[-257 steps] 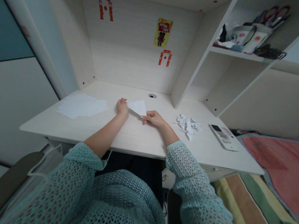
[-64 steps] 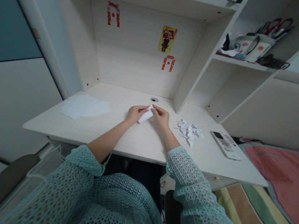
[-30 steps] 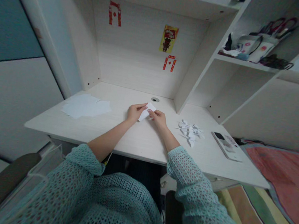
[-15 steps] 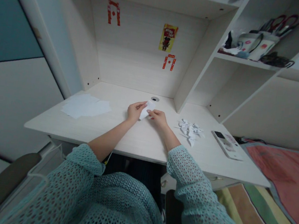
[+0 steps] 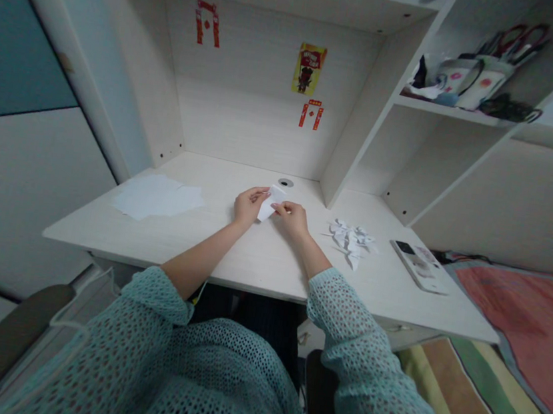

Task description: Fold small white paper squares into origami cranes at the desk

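Note:
A small piece of white paper [image 5: 268, 207], seemingly folded, is held between my two hands above the middle of the desk. My left hand [image 5: 249, 205] pinches its left edge with thumb and fingers. On the other side, my right hand [image 5: 293, 217] is closed on the paper's right edge. To the right lies a heap of folded white paper pieces [image 5: 352, 240]. A spread of flat white paper sheets [image 5: 156, 198] rests at the left of the desk.
The white desk [image 5: 244, 263] has a cable hole [image 5: 286, 183] near its back panel. A phone [image 5: 419, 267] lies at the right. Above it, a shelf holds a cup of pens and scissors [image 5: 478, 80]. A bed with a red cover [image 5: 520, 311] adjoins the right side.
Both hands keep hold of the paper in nearly the same place. The whole view has shifted very slightly.

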### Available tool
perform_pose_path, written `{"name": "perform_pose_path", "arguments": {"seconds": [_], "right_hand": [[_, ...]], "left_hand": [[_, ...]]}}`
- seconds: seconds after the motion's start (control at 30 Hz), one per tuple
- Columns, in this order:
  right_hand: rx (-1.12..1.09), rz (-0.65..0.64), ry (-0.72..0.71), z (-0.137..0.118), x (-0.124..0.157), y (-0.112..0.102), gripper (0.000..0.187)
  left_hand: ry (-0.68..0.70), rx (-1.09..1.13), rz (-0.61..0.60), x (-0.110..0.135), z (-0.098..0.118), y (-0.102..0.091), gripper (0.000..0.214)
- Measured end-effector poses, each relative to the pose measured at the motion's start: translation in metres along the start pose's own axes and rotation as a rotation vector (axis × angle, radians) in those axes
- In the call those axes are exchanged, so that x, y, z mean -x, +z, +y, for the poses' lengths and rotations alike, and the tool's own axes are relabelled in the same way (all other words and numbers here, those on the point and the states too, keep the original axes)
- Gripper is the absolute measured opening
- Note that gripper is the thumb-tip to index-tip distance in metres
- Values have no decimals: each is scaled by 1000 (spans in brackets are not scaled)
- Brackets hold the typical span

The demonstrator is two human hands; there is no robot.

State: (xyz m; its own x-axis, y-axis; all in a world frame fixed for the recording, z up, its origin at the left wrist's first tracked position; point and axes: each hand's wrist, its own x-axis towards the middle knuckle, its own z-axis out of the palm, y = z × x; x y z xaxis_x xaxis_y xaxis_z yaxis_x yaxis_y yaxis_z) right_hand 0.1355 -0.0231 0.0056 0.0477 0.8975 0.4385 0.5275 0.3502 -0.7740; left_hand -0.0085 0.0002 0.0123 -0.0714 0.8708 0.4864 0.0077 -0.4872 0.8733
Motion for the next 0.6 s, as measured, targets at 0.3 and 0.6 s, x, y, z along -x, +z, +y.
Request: {"name": "perform_pose_path", "arguments": {"seconds": [0.3, 0.6], "right_hand": [[20, 0, -34, 2, 1, 2, 40], [-11, 141, 43, 2, -1, -2, 44]], "left_hand": [[-42, 23, -5, -3, 0, -3, 28], [-181, 78, -137, -2, 1, -3, 52]]}}
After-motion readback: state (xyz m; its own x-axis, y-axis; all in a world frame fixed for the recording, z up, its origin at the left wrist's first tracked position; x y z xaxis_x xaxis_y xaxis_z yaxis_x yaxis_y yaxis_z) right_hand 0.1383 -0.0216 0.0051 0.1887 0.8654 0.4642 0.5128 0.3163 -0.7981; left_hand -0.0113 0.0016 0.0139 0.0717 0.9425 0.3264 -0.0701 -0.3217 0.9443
